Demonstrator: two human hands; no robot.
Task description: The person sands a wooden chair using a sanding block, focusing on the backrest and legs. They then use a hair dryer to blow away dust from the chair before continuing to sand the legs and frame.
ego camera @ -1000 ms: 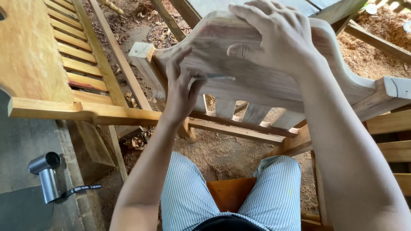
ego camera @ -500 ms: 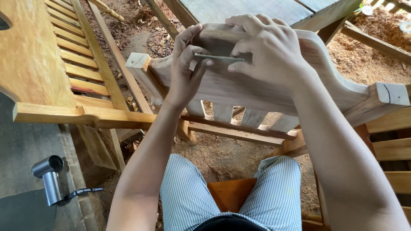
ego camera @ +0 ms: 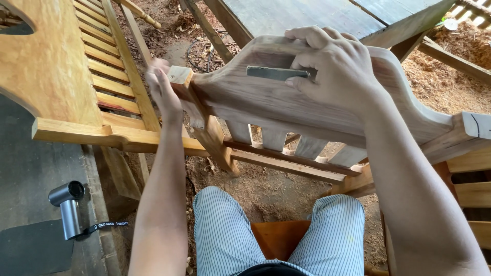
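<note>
Pale, unfinished wood: a curved chair-back rail point(ego camera: 317, 110) with short slats below it, propped at a tilt in front of the seated person, above the knees; its squared left end point(ego camera: 180, 76) juts toward the varnished bench.

Right hand point(ego camera: 332, 69): laid over the top of the rail, fingers curled over the far edge, thumb and fingers clamped on a thin flat metal scraper blade point(ego camera: 276, 73) pressed flat against the rail's face.

Left hand point(ego camera: 164, 89): at the rail's squared left end, blurred, fingers together and extended, just beside or brushing the wood; cannot tell whether it grips anything.

Varnished bench point(ego camera: 66, 76): golden-orange, slatted, lying to the left, its lower rail running behind the left forearm.

Grey planks point(ego camera: 307, 15): weathered boards at the top, beyond the rail.

Sawdust point(ego camera: 460, 76): heaped on the ground to the right and scattered over the bare earth under the slats.

Small grey cylindrical tool point(ego camera: 69, 207): on the dark floor at lower left, with a black strap trailing from it, well apart from both hands.

Striped shorts point(ego camera: 230, 230): blue-and-white, on the person's legs; an orange wooden seat point(ego camera: 279, 237) shows between them.
</note>
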